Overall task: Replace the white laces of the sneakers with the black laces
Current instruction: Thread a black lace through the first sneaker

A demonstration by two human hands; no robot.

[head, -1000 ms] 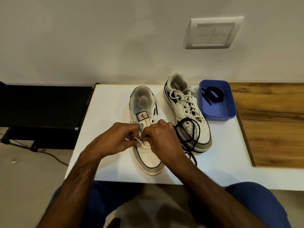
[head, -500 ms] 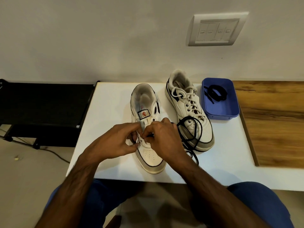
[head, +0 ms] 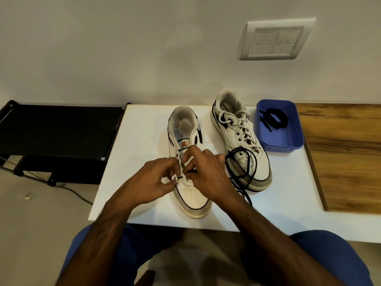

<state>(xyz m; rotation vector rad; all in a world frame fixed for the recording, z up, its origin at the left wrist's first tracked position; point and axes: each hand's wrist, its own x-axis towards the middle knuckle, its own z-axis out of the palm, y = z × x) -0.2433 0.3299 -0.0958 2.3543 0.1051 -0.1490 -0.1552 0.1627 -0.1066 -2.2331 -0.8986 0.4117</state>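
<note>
We can't see the lower eyelets of the near sneaker (head: 190, 190): both hands cover its mid-section. Fingertip contact is partly hidden and small, so which eyelet the lace tip sits at is unclear. Left hand (head: 151, 182) has fingers curled, pinching the sneaker's left eyelet flap. Right hand (head: 206, 172) is curled too, pinching the black lace (head: 243, 174) end by the tongue; the rest of that lace loops over the toe of the second sneaker (head: 241, 139) and trails onto the white counter (head: 140, 145). Second sneaker carries its white laces (head: 235, 122), tied. Another black lace bundle (head: 274, 118) lies in the blue tray (head: 288, 141), just right of the second sneaker. Our forearms are cut off at the frame bottom.
</note>
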